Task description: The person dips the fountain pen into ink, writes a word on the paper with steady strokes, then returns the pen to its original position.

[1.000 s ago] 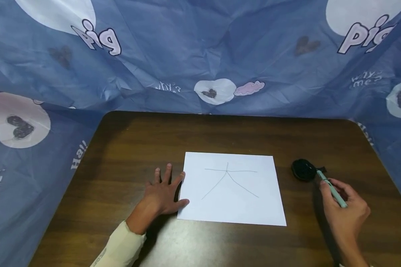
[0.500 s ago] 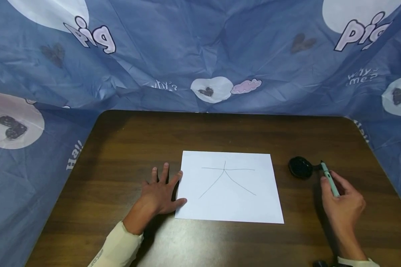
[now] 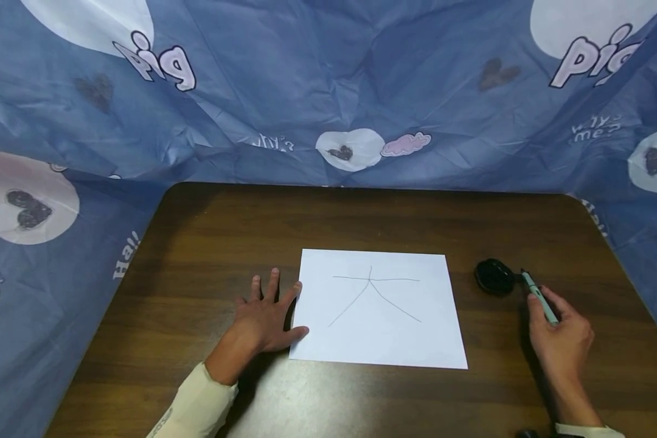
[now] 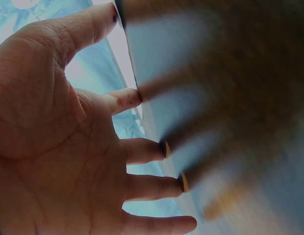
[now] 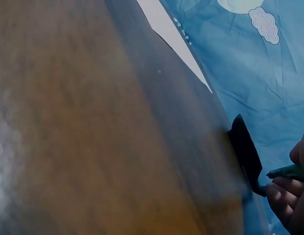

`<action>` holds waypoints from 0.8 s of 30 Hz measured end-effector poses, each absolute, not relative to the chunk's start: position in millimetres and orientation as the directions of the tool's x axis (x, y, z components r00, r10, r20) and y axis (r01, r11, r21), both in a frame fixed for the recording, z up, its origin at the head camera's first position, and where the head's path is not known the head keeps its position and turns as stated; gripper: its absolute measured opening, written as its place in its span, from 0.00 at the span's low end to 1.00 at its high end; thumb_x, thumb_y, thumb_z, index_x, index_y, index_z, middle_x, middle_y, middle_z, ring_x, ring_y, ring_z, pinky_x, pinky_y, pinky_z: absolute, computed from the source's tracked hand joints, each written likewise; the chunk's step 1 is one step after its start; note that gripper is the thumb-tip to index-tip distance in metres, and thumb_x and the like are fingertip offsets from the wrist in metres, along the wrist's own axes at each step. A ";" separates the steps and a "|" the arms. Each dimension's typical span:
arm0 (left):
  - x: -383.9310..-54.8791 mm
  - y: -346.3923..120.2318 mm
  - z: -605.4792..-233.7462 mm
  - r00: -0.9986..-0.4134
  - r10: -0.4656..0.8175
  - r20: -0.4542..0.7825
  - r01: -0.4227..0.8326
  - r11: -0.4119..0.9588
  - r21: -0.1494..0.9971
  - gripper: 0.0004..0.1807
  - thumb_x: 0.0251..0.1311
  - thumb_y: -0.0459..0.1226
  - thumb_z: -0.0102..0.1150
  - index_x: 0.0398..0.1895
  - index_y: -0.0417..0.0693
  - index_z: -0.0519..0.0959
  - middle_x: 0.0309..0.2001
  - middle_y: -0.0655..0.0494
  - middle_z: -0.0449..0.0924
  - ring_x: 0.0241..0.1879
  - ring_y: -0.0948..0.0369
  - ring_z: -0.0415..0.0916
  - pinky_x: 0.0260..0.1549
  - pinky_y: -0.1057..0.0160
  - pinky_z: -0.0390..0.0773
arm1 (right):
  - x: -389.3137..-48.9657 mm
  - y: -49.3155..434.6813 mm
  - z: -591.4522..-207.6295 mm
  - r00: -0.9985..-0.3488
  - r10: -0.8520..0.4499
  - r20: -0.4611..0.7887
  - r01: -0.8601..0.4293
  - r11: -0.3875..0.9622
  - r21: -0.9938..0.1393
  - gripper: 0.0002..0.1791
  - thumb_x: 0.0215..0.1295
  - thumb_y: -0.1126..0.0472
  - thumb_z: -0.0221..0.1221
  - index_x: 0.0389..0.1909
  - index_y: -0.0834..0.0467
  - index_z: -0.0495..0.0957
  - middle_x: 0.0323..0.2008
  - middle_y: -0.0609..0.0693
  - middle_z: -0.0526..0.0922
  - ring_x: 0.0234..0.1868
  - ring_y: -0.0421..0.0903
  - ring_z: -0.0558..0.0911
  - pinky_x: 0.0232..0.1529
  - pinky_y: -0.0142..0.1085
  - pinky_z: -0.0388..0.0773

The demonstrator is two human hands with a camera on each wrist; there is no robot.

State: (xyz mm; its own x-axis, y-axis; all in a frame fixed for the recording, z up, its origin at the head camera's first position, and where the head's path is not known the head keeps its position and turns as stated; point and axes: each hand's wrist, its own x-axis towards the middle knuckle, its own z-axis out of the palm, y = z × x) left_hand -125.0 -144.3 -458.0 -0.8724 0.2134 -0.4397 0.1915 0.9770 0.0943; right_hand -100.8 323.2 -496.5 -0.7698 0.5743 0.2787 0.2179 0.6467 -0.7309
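A white sheet of paper (image 3: 383, 344) lies on the table, bearing thin dark strokes: a horizontal line, a short vertical and two diverging slants. My left hand (image 3: 264, 321) is spread at its left edge, with thumb and index fingertip on the paper. In the left wrist view the palm of that left hand (image 4: 59, 132) shows, fingers extended. My right hand (image 3: 561, 337) pinches a light green pen (image 3: 540, 298), dark tip pointing away. By the tip is a round black object (image 3: 494, 277) with a short tab. The right wrist view shows that black object (image 5: 247, 154) beside the pen (image 5: 288, 171).
The brown wooden table (image 3: 230, 225) has rounded far corners. A blue printed cloth (image 3: 285, 73) hangs behind and at both sides. A small dark item (image 3: 527, 434), partly cut off, is by my right wrist at the lower frame edge.
My right hand has shifted slightly away and left, and the pen has turned so its dark tip shows near the black object's tab. My left hand and the paper have stayed put.
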 end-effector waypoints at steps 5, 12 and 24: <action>-126.0 -143.7 -459.2 -0.871 0.214 -0.442 0.192 0.977 0.094 0.47 0.62 0.67 0.51 0.80 0.61 0.52 0.79 0.38 0.38 0.74 0.32 0.42 0.58 0.27 0.59 | -102.0 326.1 -502.1 -0.786 0.553 0.277 0.215 0.664 -0.716 0.17 0.67 0.56 0.63 0.50 0.63 0.84 0.36 0.56 0.85 0.29 0.23 0.67 0.46 0.38 0.61; -124.8 -144.1 -460.6 -0.868 0.213 -0.448 0.193 0.977 0.089 0.47 0.62 0.67 0.52 0.80 0.60 0.52 0.79 0.38 0.38 0.74 0.31 0.41 0.58 0.27 0.58 | -99.3 324.9 -506.8 -0.789 0.551 0.273 0.256 0.698 -0.669 0.15 0.64 0.60 0.63 0.45 0.67 0.83 0.35 0.63 0.86 0.26 0.22 0.66 0.47 0.49 0.61; -126.0 -143.9 -461.0 -0.874 0.211 -0.438 0.187 0.977 0.098 0.47 0.62 0.67 0.52 0.80 0.60 0.53 0.79 0.37 0.38 0.74 0.31 0.42 0.58 0.27 0.58 | -103.3 324.1 -499.8 -0.792 0.600 0.110 0.457 0.704 -0.544 0.20 0.66 0.49 0.58 0.48 0.61 0.83 0.41 0.59 0.87 0.39 0.60 0.81 0.30 0.46 0.62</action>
